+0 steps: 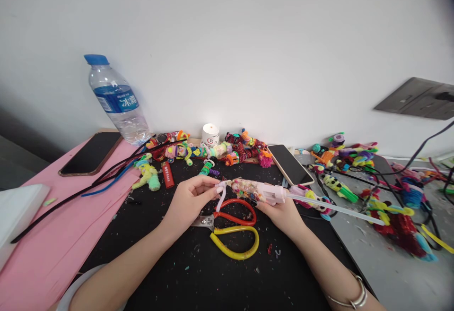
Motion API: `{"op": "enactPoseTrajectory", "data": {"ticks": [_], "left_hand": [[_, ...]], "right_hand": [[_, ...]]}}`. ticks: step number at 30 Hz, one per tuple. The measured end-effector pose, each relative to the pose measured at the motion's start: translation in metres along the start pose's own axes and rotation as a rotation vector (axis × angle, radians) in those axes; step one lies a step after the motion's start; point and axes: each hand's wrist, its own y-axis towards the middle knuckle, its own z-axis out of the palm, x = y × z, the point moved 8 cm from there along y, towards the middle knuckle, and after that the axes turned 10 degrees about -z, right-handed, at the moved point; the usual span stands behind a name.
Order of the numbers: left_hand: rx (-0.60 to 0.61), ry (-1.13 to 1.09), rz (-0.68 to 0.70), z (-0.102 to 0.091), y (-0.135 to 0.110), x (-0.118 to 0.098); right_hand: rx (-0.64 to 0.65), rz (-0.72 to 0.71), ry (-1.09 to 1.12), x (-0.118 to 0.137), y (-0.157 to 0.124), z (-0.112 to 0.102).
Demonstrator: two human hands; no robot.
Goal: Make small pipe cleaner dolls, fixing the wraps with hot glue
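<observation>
My right hand (280,214) is wrapped round a pale pink hot glue gun (271,194), whose body is crusted with colourful fluff towards the nozzle. A long translucent glue stick (336,209) juts from its back end to the right. The nozzle points left, at the fingertips of my left hand (193,202). Those fingers pinch a pale lilac pipe cleaner (222,198), one end of which hangs down in a curve. Whether the nozzle touches it I cannot tell. Just below both hands lie scissors (236,245) with one red and one yellow handle loop, their blades partly under my left hand.
Pipe cleaner figures (179,151) line the wall, and more (340,188) lie at the right. A phone (291,164), another phone (90,152), a paper cup (210,135), a red lighter-like item (168,175) and a leaning water bottle (118,100) surround the black mat (198,282).
</observation>
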Motion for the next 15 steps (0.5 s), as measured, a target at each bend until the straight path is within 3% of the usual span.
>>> {"op": "enactPoseTrajectory", "data": {"ticks": [15], "left_hand": [[-0.033,0.091,0.121,-0.0017,0.0004,-0.0005]], "right_hand": [[-0.007,-0.040,0.001,0.0024,0.0008,0.0005]]}}
